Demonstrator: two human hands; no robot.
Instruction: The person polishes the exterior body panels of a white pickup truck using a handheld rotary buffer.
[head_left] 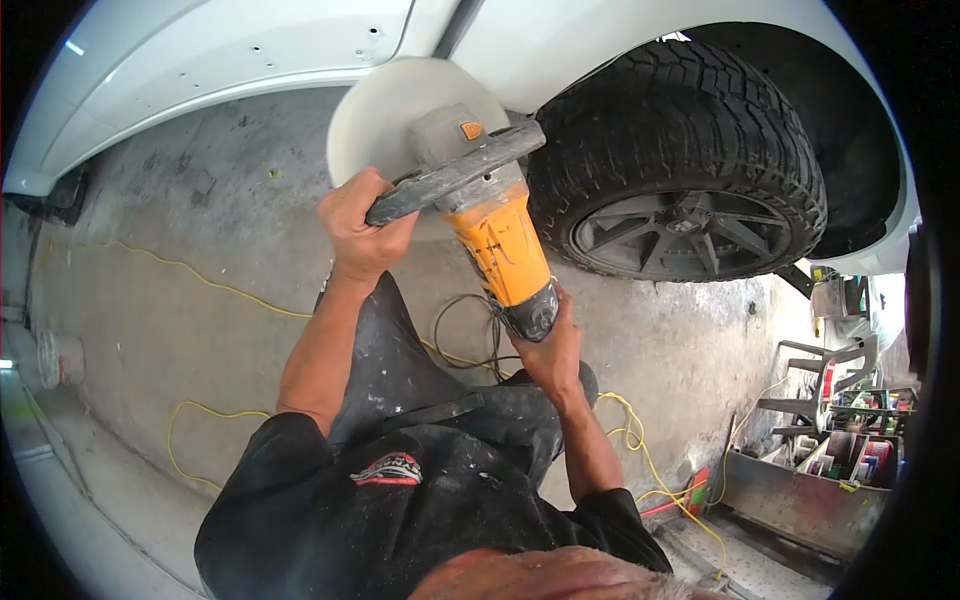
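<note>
A yellow-orange electric polisher (508, 250) is held up in front of me with both hands. My left hand (365, 225) is closed round the left end of its dark bar handle (455, 172). At the rear end of the body, my right hand (552, 345) wraps the black grip, its fingers partly hidden. The round white pad (375, 115) looks smeared, as if spinning. It overlaps the lower edge of a white car body panel (250, 50); whether it touches the panel I cannot tell. A dark cord (465, 325) hangs below the tool.
Right of the polisher is a large black tyre (690, 130) with a dark spoked wheel (690, 225). A yellow cable (215, 280) winds over the concrete floor (150, 340). At far right are a dark chair (825, 385) and a metal bin (800, 500) of supplies. A white bucket (60, 358) stands far left.
</note>
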